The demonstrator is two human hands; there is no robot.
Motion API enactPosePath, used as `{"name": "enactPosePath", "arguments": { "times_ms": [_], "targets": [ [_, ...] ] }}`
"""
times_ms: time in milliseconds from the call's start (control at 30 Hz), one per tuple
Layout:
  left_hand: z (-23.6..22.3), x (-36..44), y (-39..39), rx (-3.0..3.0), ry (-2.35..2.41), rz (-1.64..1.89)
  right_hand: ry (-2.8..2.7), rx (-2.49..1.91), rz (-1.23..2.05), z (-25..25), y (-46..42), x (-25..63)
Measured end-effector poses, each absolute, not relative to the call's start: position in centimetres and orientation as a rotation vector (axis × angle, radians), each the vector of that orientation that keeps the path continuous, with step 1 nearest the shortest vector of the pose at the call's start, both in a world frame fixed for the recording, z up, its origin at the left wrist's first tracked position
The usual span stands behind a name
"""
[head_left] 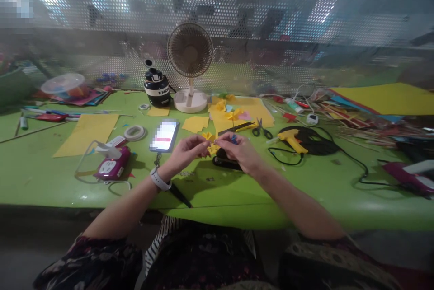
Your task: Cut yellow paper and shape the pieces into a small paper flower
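Note:
A small folded yellow paper flower [210, 149] is held up between my two hands, just over the green table. My left hand [189, 152], with a pale watch band on its wrist, pinches its left side with thumb and fingers. At its right edge my right hand [241, 152] is closed, fingertips pressed together on the paper. Something small and blue [233, 138] shows at the right fingers; its kind is unclear. Partly hidden beneath the right hand lies a black stapler [224, 162]. Behind the hands are more yellow paper flowers [222, 105] on a yellow sheet [264, 118].
Scissors [261, 129] and a yellow glue gun [293, 141] with its black cord lie to the right. On the left are a phone [164, 135], a tape roll [134, 133] and a purple power socket [113, 163]. A fan [190, 100] and a dark bottle [158, 91] stand behind.

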State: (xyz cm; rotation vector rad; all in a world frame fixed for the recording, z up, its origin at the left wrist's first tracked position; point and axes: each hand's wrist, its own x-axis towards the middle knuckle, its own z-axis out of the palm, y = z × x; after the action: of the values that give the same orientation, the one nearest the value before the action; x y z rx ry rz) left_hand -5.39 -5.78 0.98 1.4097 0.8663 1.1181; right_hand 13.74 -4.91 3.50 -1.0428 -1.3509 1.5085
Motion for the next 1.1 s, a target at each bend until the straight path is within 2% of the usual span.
{"name": "enactPosePath", "arguments": {
  "times_ms": [200, 367, 933, 1100],
  "targets": [
    [0.8, -4.7, -6.3, 1.248, 0.806, 0.978, -1.216, -1.02, 1.485, 3.1, -5.0, 13.0],
    [0.7, -4.5, -6.3, 1.1, 0.788, 0.987, -1.206, -0.991, 1.439, 3.0, -5.4, 12.5],
    [0.1, -4.7, -6.1, 1.137, 0.808, 0.994, -1.167, -1.013, 1.421, 2.0, -5.2, 12.4],
    [0.5, -4.8, -6.0, 1.099, 0.819, 1.036, -1.349, -1.084, 1.416, 3.0, -5.0, 13.1]
  ]
}}
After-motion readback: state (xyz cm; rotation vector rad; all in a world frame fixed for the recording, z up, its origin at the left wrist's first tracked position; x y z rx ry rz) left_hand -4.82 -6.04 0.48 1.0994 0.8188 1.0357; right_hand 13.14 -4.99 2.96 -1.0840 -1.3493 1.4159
